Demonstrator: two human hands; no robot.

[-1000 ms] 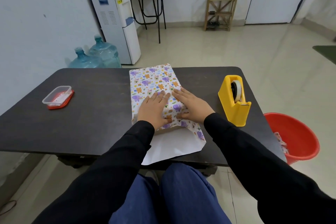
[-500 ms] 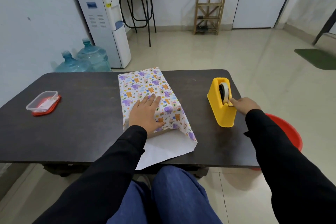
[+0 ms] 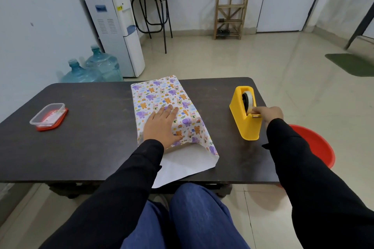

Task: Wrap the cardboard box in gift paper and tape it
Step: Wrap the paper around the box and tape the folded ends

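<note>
Gift paper [image 3: 162, 95] printed with cartoon animals and rainbows lies folded over the cardboard box at the middle of the dark table [image 3: 91, 147], hiding the box entirely. Its white underside pokes out toward me as an open flap that overhangs the table's near edge. A red bucket [image 3: 315, 145] stands on the floor beyond the table's right end. On the table's right side, well apart from the parcel, a yellow tape dispenser [image 3: 244, 125] stands upright with its roll of tape [image 3: 248, 99] in place. Near the left end sits a clear plastic container [image 3: 48, 116] with a red lid beneath it. My left hand [image 3: 162, 125] lies flat on top of the wrapped box, fingers straight and slightly spread, palm pressing the paper down. My right hand [image 3: 269, 113] reaches to the dispenser's cutter end, fingertips curled and pinched together on the tape there; the loose end itself is too small to make out.
</note>
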